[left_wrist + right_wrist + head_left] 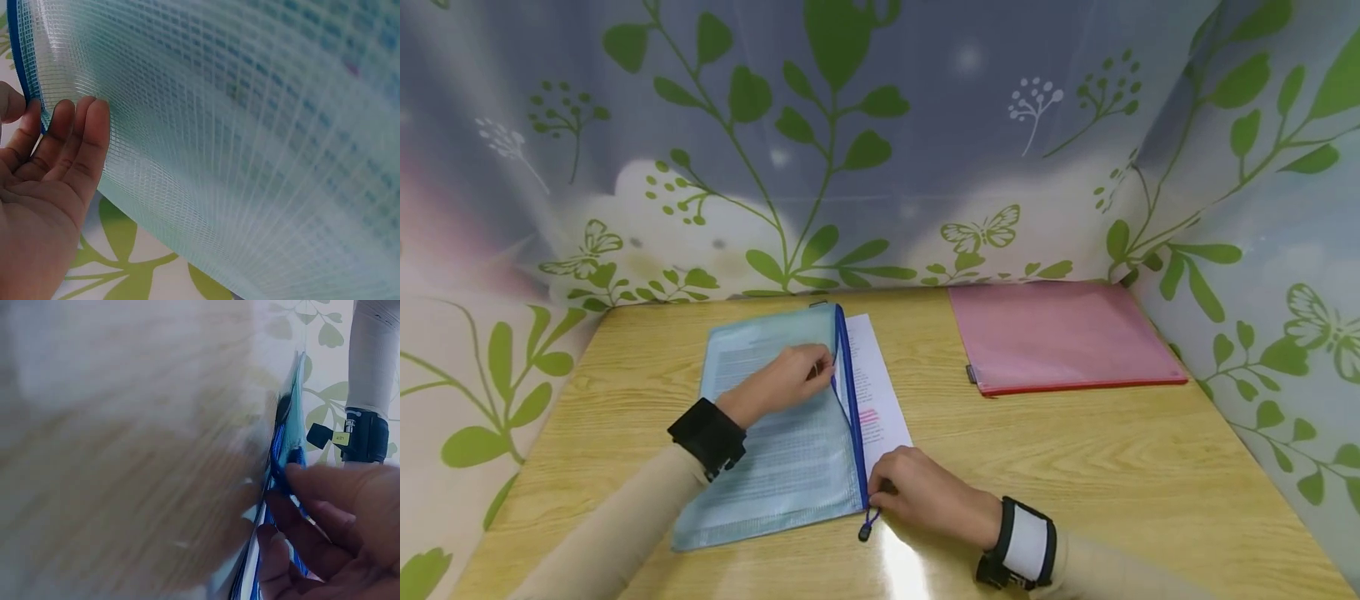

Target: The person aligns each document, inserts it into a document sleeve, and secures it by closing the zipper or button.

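A light blue mesh zipper pouch (767, 475) with a dark blue zipper edge (852, 400) lies on the table, its zipper side parted. Printed text shows through the mesh. My left hand (786, 379) pinches the upper layer at the opening; in the left wrist view its thumb and forefinger hold the blue edge, the other fingers loosely bent. At the pouch's near right corner, my right hand (925, 492) pinches the zipper end, with a dark pull tab (866, 531) hanging beside it. A printed sheet (880, 400) with pink highlighting sticks out past the zipper edge.
A pink pouch (1060, 337) with a red zipper lies flat at the table's back right. The wooden table (1037, 442) is bordered by leaf-patterned curtains (880, 167) at the back and both sides.
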`<state>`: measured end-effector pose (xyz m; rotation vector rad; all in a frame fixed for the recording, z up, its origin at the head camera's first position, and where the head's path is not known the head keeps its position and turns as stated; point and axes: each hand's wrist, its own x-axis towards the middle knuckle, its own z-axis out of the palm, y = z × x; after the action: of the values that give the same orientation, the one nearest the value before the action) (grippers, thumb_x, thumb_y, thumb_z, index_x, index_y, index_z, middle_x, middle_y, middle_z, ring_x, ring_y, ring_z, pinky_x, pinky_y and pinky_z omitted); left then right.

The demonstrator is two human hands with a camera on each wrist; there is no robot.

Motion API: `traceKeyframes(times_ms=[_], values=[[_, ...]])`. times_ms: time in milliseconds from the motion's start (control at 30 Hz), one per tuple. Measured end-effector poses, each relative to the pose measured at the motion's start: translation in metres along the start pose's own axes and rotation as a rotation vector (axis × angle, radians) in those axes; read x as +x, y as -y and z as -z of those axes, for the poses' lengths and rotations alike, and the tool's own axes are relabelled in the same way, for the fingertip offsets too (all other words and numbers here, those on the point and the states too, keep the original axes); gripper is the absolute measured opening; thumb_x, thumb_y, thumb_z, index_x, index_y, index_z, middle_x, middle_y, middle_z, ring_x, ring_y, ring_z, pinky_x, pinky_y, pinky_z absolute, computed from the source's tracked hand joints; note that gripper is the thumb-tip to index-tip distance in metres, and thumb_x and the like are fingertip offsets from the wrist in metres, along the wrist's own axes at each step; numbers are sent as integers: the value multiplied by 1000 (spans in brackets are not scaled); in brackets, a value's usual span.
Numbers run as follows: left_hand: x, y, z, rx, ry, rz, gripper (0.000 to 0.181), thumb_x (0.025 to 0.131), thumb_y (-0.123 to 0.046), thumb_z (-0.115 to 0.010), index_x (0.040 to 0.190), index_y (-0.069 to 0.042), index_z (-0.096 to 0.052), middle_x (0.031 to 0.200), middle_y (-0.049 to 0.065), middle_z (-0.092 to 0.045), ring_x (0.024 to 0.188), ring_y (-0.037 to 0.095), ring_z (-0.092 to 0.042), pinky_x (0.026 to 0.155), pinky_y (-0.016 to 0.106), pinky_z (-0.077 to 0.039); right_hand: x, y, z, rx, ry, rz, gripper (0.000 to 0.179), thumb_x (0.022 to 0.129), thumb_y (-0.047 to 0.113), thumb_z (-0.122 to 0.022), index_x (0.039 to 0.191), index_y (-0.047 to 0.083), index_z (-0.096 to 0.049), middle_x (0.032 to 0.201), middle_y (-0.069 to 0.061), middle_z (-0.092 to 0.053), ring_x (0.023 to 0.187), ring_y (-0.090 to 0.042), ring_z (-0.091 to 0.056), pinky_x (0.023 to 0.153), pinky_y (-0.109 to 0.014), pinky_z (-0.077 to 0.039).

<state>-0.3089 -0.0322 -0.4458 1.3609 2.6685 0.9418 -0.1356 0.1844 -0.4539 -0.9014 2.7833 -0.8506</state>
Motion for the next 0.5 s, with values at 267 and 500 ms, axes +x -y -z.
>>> traceKeyframes(times_ms=[267, 500], values=[[-3, 3, -6, -18, -2, 53, 9, 97, -12, -55, 89, -12, -60, 76, -2, -58, 66, 11, -51, 58, 29, -47, 1, 2, -4, 64, -33, -7, 14, 77, 6, -68, 72, 18, -62, 68, 13, -56, 65, 0, -52, 57, -11, -43], [-9, 4, -9, -37, -1, 77, 8, 99, -16, -55, 94, -12, -61, 78, -2, -60, 67, 10, -53, 58, 28, -48, 3, 3, -7, 65, -41, 6, 15, 77, 7, -68, 72, 19, -61, 71, 12, -56, 69, -1, -52, 60, -12, -43]])
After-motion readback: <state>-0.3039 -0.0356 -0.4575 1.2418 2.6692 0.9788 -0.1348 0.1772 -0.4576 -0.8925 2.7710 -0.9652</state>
